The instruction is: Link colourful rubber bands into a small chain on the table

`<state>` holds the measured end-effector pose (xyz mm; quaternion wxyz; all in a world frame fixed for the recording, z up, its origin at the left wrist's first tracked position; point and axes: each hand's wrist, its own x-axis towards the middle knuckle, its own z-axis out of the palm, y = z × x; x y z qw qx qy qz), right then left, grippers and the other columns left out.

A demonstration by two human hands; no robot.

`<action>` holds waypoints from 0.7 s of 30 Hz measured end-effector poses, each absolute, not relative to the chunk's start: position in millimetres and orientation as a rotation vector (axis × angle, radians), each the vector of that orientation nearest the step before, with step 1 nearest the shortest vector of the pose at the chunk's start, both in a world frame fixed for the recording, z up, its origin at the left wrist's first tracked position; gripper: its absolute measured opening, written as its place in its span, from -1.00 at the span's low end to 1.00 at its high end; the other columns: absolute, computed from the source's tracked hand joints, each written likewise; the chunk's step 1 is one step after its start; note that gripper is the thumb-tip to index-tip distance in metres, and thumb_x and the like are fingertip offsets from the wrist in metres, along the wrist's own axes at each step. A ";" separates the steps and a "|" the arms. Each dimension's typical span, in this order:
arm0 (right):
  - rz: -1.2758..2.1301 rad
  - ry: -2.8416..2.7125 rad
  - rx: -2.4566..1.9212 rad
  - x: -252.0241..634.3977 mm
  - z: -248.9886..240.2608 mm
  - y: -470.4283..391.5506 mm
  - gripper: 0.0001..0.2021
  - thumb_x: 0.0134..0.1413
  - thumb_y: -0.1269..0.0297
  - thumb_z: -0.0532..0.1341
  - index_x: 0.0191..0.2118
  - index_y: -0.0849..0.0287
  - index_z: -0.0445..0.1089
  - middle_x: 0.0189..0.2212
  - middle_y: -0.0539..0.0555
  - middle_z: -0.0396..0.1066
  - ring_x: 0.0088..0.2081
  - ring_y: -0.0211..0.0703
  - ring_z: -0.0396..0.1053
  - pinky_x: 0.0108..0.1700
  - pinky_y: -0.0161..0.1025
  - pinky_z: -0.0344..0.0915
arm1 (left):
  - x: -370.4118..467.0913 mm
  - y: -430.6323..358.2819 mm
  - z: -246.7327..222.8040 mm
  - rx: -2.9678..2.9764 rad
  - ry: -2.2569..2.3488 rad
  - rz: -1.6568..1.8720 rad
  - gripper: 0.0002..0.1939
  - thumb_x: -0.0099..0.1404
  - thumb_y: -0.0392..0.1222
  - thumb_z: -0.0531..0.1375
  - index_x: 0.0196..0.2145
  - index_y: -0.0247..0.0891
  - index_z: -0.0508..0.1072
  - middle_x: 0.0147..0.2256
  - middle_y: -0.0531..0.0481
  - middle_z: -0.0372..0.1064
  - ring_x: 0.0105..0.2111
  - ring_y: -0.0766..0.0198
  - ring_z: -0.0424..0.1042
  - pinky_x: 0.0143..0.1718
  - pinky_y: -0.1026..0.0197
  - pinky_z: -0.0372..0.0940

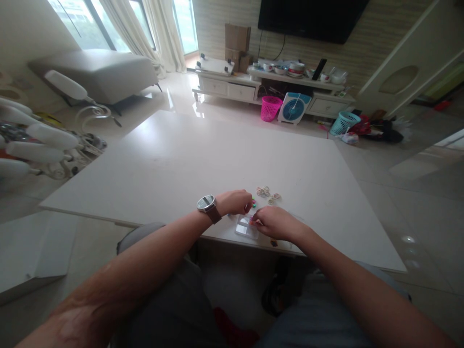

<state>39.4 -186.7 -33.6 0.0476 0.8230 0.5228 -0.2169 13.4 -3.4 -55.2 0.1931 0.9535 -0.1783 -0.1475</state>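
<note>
Near the front edge of the white table [224, 154] lies a small clear divided box [246, 227]. My right hand [273, 222] is at the box's right side, its fingers pinched by small orange and pink pieces. Just behind the box is my left hand [237, 202], fingers curled down, beside small green and pink pieces [254, 203]; whatever it may hold is hidden. Several pale ring-like items [263, 191] lie beyond my hands, with more rings [274, 198] to their right. A small dark and orange item [273, 243] rests at the table's edge, below my right hand.
White rounded objects on curled metal stems [52, 137] stand at the left of the table. Beyond its far edge are a pink basket [270, 108], a blue fan [294, 108], a low cabinet [241, 92] and a teal basket [344, 123].
</note>
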 end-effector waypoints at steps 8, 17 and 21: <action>-0.702 1.593 2.472 37.8 -35.9 -185.1 -0.68 0.28 0.21 0.04 -0.20 0.18 0.53 -0.26 0.17 0.53 -0.25 -0.10 0.44 -0.29 -0.31 0.15 | 12.9 -3.6 -54.4 2.689 -0.494 -0.403 -0.80 0.02 -0.41 0.21 -0.45 -0.21 0.60 -0.47 0.01 0.51 -0.46 0.32 0.42 -0.41 0.35 0.23; -0.673 1.600 2.524 38.6 -37.8 -186.4 -0.69 0.26 0.21 0.04 -0.17 0.15 0.53 -0.25 0.16 0.53 -0.22 -0.09 0.44 -0.27 -0.30 0.15 | 13.8 -2.7 -55.8 2.691 -0.509 -0.421 -0.81 0.03 -0.40 0.22 -0.43 -0.20 0.61 -0.47 0.01 0.50 -0.44 0.31 0.41 -0.41 0.35 0.22; -0.701 1.585 2.496 37.5 -36.3 -185.4 -0.69 0.28 0.22 0.03 -0.22 0.19 0.51 -0.25 0.17 0.53 -0.23 -0.09 0.45 -0.28 -0.30 0.14 | 13.5 -3.3 -55.9 2.680 -0.507 -0.409 -0.82 0.02 -0.41 0.23 -0.45 -0.22 0.60 -0.49 0.02 0.49 -0.47 0.33 0.39 -0.43 0.34 0.19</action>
